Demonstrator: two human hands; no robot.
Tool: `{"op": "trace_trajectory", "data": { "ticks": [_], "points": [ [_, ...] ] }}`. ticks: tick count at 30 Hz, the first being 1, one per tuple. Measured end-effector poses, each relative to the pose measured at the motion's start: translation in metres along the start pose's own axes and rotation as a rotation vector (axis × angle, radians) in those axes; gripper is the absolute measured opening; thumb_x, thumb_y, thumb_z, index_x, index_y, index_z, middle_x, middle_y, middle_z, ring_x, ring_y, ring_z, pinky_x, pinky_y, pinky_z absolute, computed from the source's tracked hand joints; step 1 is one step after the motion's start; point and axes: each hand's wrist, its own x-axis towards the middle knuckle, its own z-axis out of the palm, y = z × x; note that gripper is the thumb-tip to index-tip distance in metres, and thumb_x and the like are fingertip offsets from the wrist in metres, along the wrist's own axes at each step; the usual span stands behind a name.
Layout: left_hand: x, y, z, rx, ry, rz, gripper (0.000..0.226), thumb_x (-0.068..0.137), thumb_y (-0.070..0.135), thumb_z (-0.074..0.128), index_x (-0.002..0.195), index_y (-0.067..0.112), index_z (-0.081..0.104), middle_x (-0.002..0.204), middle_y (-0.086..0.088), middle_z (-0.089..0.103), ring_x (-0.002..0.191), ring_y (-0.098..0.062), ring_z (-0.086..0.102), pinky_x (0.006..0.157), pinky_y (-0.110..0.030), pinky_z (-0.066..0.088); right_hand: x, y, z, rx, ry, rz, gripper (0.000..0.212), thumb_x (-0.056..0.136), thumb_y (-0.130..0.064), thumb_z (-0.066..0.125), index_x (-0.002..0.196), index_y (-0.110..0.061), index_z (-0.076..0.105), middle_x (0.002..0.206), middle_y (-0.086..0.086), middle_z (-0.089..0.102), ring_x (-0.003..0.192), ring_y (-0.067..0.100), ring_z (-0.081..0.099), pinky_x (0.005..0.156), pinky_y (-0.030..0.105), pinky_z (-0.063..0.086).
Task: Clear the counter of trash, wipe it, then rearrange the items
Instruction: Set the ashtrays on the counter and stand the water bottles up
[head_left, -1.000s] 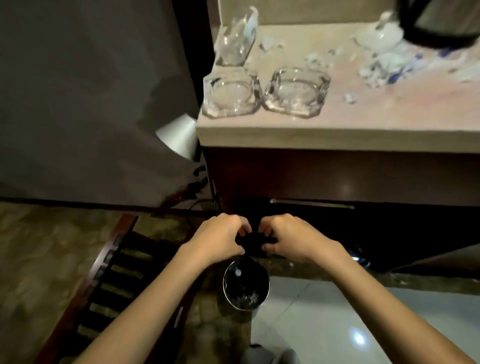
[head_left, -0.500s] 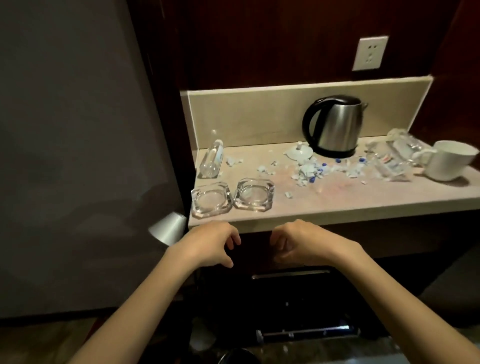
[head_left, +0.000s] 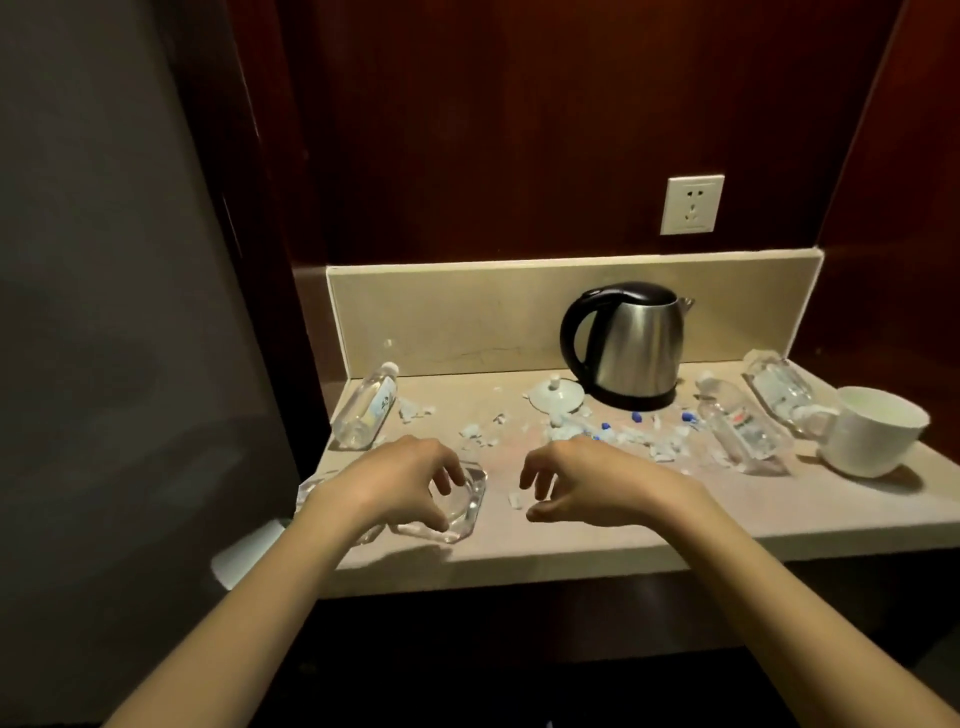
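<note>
A beige counter (head_left: 779, 514) is strewn with torn white scraps and blue caps (head_left: 623, 434). Empty plastic bottles lie on it: one at the left (head_left: 366, 405) and two at the right (head_left: 743, 428), (head_left: 779, 384). Two glass ashtrays sit at the front left: one (head_left: 465, 512) shows under my fingers, and the other (head_left: 310, 488) is mostly hidden by my wrist. My left hand (head_left: 400, 483) hovers over them with loosely curled fingers and holds nothing. My right hand (head_left: 587, 486) hovers beside it, also empty.
A steel kettle (head_left: 631, 343) stands at the back, with a white lid (head_left: 556, 396) lying to its left. A white cup (head_left: 872, 434) sits at the right. A wall socket (head_left: 692, 204) is above. A silver lampshade (head_left: 249, 553) pokes out left of the counter edge.
The view rose from the floor and a round bin to the counter. Both hands lifted from below the counter edge to above its front, and their fingers loosened.
</note>
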Motion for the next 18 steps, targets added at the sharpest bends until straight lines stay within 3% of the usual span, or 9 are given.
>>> {"op": "trace_trajectory", "data": {
  "ticks": [12,18],
  "points": [
    [0.055,-0.020,-0.017,-0.043,0.018,-0.242,0.045,0.076,0.024,0.079,0.117,0.020,0.061,0.107,0.007,0.067,0.094,-0.011,0.062,0.083,-0.026,0.051,0.074,0.039,-0.029,-0.032,-0.079,-0.143,0.033,0.086,-0.034,0.068,0.114,-0.019,0.062,0.105,-0.005,0.069,0.090,0.015,0.064,0.080,0.033,0.053],
    [0.082,-0.062,-0.041,-0.009,0.079,-0.367,0.046,0.074,0.035,0.080,0.115,0.024,0.063,0.102,0.010,0.067,0.094,-0.014,0.062,0.088,-0.034,0.052,0.114,0.039,-0.029,0.007,-0.080,-0.153,0.030,0.085,-0.032,0.068,0.112,-0.019,0.063,0.105,-0.004,0.070,0.088,0.016,0.064,0.077,0.029,0.050]
  ]
}}
